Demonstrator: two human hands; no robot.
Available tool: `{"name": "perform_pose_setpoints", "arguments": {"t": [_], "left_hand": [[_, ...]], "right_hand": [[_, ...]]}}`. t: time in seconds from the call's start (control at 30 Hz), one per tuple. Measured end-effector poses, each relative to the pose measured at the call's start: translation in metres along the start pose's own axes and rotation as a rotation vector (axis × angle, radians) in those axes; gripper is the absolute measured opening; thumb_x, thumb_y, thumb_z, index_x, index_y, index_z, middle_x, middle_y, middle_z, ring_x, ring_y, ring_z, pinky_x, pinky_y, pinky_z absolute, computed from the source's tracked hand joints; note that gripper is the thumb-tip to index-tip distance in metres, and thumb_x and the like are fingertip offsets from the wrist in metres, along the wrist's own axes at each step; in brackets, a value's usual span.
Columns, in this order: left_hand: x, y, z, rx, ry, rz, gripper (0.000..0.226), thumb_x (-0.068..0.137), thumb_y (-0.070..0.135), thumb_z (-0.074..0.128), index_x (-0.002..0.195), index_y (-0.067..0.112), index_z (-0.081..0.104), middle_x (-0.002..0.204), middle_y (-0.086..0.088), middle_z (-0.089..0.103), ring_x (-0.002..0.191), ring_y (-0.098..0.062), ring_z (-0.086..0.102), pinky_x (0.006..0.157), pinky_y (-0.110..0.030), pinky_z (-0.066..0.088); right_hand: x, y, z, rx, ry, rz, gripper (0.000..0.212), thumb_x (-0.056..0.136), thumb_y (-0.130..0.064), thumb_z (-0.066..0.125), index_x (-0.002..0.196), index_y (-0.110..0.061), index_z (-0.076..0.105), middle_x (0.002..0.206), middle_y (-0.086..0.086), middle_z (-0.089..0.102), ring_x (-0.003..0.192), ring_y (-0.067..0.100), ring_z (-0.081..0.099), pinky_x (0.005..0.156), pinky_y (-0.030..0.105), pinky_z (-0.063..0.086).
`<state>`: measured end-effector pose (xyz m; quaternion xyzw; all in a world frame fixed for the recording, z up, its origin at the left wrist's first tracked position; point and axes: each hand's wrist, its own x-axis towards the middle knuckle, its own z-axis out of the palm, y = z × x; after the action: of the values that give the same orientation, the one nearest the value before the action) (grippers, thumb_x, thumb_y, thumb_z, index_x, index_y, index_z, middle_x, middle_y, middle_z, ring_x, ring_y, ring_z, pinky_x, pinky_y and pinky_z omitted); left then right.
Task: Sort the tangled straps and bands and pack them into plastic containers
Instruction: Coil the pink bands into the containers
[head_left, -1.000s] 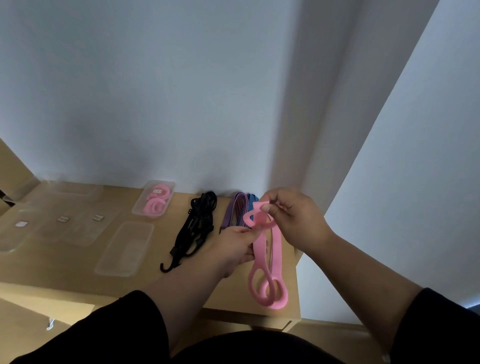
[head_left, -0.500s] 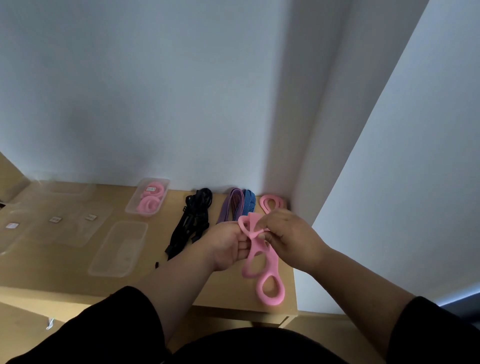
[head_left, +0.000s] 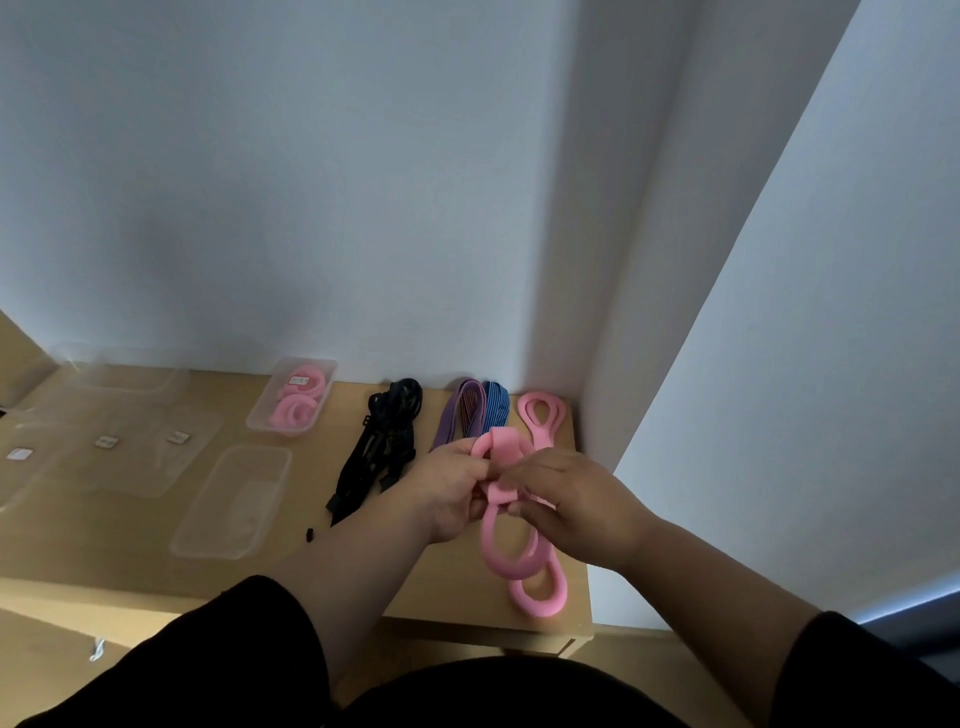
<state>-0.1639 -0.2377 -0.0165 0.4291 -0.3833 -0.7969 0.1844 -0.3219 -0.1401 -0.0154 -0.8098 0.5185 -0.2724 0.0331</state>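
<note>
Both hands work a pink band above the right end of the wooden table. My left hand grips its upper loop from the left. My right hand pinches the folded top part from the right. The band's lower loops hang down to the tabletop. A second pink band lies flat by the wall corner. An open clear container at the back holds rolled pink bands. An empty clear container stands in front of it.
A black strap bundle and purple and blue bands lie between the containers and my hands. Clear lids with small labels are spread at the left. Walls close off the back and right.
The view and my hands dropped lower toward the table. The band's top is now folded over into a tighter coil between both hands, and the second pink band by the wall came into view.
</note>
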Motion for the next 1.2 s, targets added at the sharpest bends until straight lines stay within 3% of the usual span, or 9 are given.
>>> {"name": "perform_pose_setpoints", "arguments": {"t": [0.17, 0.3, 0.37, 0.47, 0.7, 0.83, 0.97, 1.1, 1.2], "left_hand": [[0.001, 0.006, -0.004, -0.114, 0.072, 0.013, 0.031, 0.087, -0.015, 0.054, 0.106, 0.001, 0.072, 0.082, -0.019, 0.071, 0.06, -0.025, 0.067, 0.055, -0.031, 0.058], [0.002, 0.009, -0.006, -0.12, 0.089, 0.004, 0.033, 0.087, -0.018, 0.051, 0.108, -0.001, 0.069, 0.08, -0.022, 0.07, 0.058, -0.028, 0.066, 0.051, -0.033, 0.057], [0.001, 0.008, -0.004, -0.104, 0.075, -0.01, 0.033, 0.086, -0.019, 0.05, 0.103, 0.0, 0.072, 0.078, -0.021, 0.071, 0.058, -0.027, 0.066, 0.052, -0.033, 0.056], [0.0, 0.002, -0.002, -0.087, 0.017, 0.001, 0.041, 0.083, -0.019, 0.052, 0.111, 0.002, 0.073, 0.097, -0.027, 0.071, 0.075, -0.033, 0.068, 0.067, -0.039, 0.059], [-0.006, -0.015, -0.003, -0.018, -0.042, 0.0, 0.03, 0.094, -0.009, 0.05, 0.115, 0.001, 0.069, 0.112, -0.026, 0.07, 0.097, -0.035, 0.07, 0.092, -0.049, 0.057], [-0.017, -0.021, -0.002, -0.093, -0.101, -0.009, 0.026, 0.101, -0.004, 0.041, 0.11, -0.002, 0.066, 0.098, -0.02, 0.075, 0.088, -0.032, 0.074, 0.08, -0.044, 0.062], [-0.023, -0.023, -0.005, -0.214, -0.19, -0.056, 0.034, 0.102, 0.008, 0.044, 0.132, -0.005, 0.054, 0.121, -0.029, 0.066, 0.105, -0.043, 0.068, 0.082, -0.047, 0.061], [-0.028, -0.026, -0.011, -0.035, -0.304, -0.031, 0.038, 0.103, 0.028, 0.049, 0.133, 0.006, 0.055, 0.12, -0.027, 0.067, 0.1, -0.04, 0.069, 0.08, -0.041, 0.062], [-0.029, -0.027, -0.015, 0.074, -0.275, -0.022, 0.037, 0.099, 0.024, 0.058, 0.133, 0.009, 0.054, 0.118, -0.023, 0.069, 0.101, -0.042, 0.07, 0.071, -0.039, 0.063]], "right_hand": [[-0.015, -0.006, -0.005, -0.025, 0.025, -0.053, 0.041, 0.089, -0.023, 0.069, 0.129, -0.018, 0.061, 0.137, 0.0, 0.058, 0.13, 0.02, 0.052, 0.104, 0.035, 0.042], [-0.022, -0.01, -0.004, -0.078, -0.056, -0.041, 0.058, 0.086, -0.046, 0.07, 0.136, -0.023, 0.052, 0.148, -0.003, 0.046, 0.138, 0.018, 0.043, 0.109, 0.036, 0.038], [-0.021, -0.008, 0.004, -0.17, -0.073, -0.074, 0.058, 0.082, -0.041, 0.072, 0.134, -0.025, 0.054, 0.15, -0.002, 0.045, 0.139, 0.02, 0.042, 0.11, 0.034, 0.033], [-0.019, -0.005, 0.017, -0.226, 0.038, -0.105, 0.04, 0.085, -0.023, 0.074, 0.124, -0.024, 0.064, 0.143, 0.003, 0.054, 0.132, 0.025, 0.051, 0.103, 0.038, 0.042], [-0.009, 0.001, 0.009, -0.003, 0.145, -0.003, 0.018, 0.093, -0.036, 0.069, 0.103, -0.02, 0.072, 0.104, -0.006, 0.072, 0.095, 0.015, 0.065, 0.082, 0.029, 0.05], [-0.003, 0.001, 0.004, 0.086, 0.086, 0.286, 0.019, 0.088, -0.031, 0.069, 0.105, -0.022, 0.071, 0.1, -0.012, 0.066, 0.092, 0.004, 0.053, 0.081, 0.018, 0.042], [0.002, -0.006, -0.001, 0.37, 0.059, 0.593, 0.014, 0.086, -0.033, 0.076, 0.095, -0.039, 0.067, 0.092, -0.021, 0.065, 0.09, -0.001, 0.059, 0.073, 0.016, 0.049], [0.003, -0.01, -0.005, 0.43, 0.035, 0.642, 0.019, 0.085, -0.028, 0.077, 0.094, -0.04, 0.066, 0.09, -0.018, 0.067, 0.089, -0.003, 0.058, 0.071, 0.014, 0.049], [0.004, -0.014, -0.005, 0.421, -0.025, 0.661, 0.024, 0.085, -0.024, 0.077, 0.091, -0.042, 0.063, 0.088, -0.019, 0.065, 0.086, -0.001, 0.06, 0.071, 0.015, 0.049]]}}
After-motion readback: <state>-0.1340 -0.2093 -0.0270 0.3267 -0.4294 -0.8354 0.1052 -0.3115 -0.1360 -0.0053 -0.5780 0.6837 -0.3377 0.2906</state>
